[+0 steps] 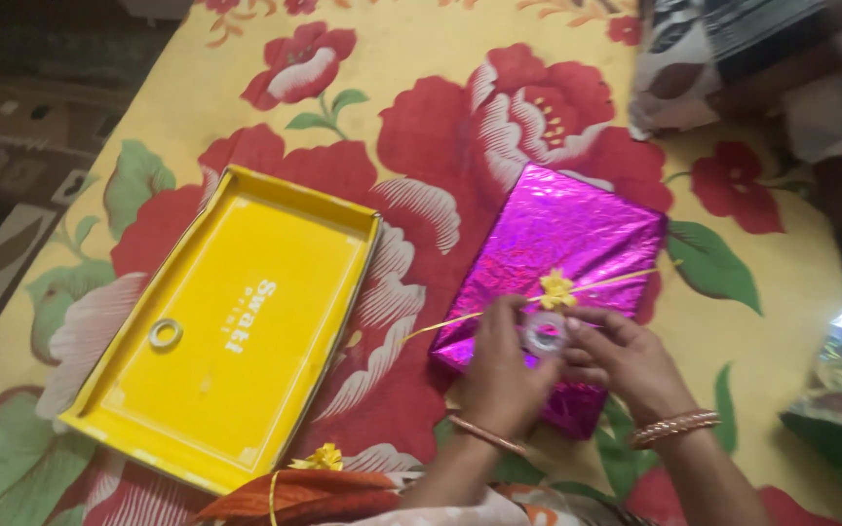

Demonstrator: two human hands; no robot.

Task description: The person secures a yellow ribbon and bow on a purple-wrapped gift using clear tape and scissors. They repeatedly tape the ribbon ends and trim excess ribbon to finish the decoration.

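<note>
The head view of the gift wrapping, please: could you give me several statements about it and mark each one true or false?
1. Both hands, the left hand and the right hand, hold a small roll of clear tape. True.
2. The wrapped box is covered in green foil. False: the foil is shiny magenta.
3. A yellow ribbon with a small flower runs across the wrapped box. True.
4. The yellow box lid is stacked on the wrapped box. False: it lies apart, to its left, on the floral sheet.
5. A second tape ring lies inside the lid. True.
</note>
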